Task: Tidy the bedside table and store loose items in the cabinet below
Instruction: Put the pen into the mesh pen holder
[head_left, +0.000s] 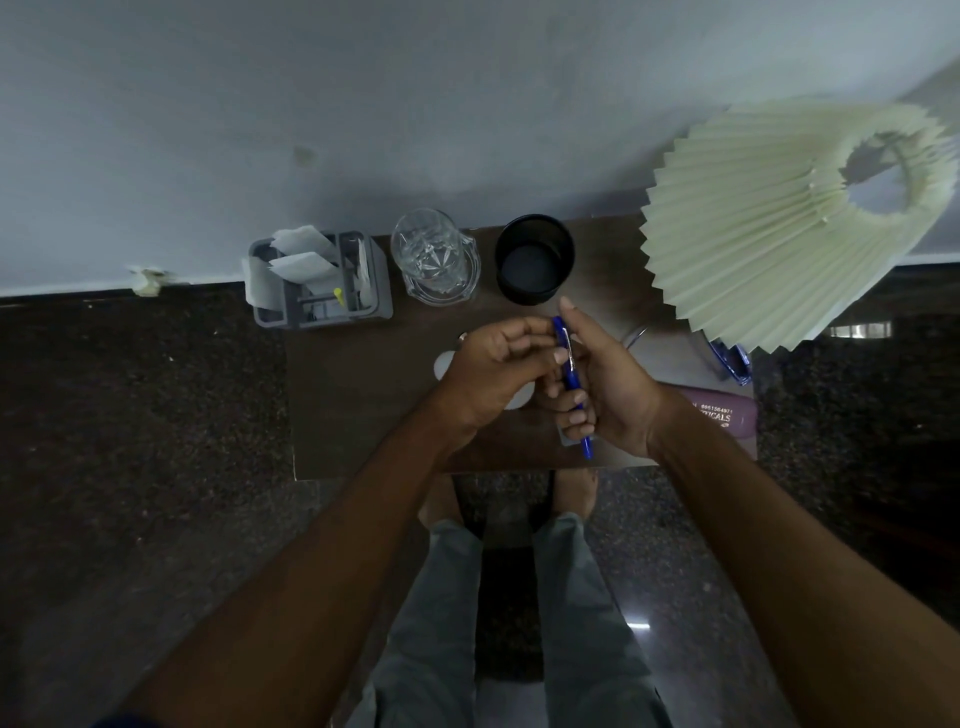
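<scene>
A blue pen (571, 382) with a silver clip is held upright above the dark wooden bedside table (358, 395). My right hand (605, 384) grips the pen along its barrel. My left hand (493, 371) meets it from the left, its fingertips pinching the pen's upper end. A black round pen cup (534, 260) stands just behind the hands. A white object (445, 364) lies partly hidden under my left hand.
A grey desk organiser (322, 283) with papers sits at the table's back left, a clear glass jug (435, 257) beside it. A pleated cream lampshade (789, 208) overhangs the right side. A maroon case (724, 415) and blue glasses (732, 361) lie at the right edge.
</scene>
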